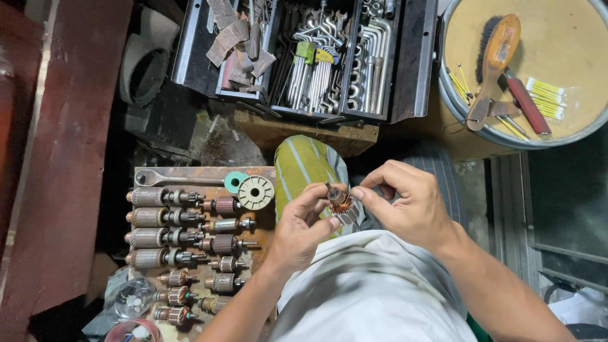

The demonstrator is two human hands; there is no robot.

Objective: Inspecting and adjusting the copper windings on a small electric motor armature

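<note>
A small motor armature with copper windings and a short shaft sits between both hands above my lap. My left hand grips its lower body with thumb and fingers. My right hand pinches its right side near the windings with thumb and forefinger. Whether the right fingers also hold a thin wire is too small to tell.
A rusty board at the left carries several armatures, a wrench and an empty spool. An open metal toolbox of wrenches stands ahead. A round tray at the top right holds a brush.
</note>
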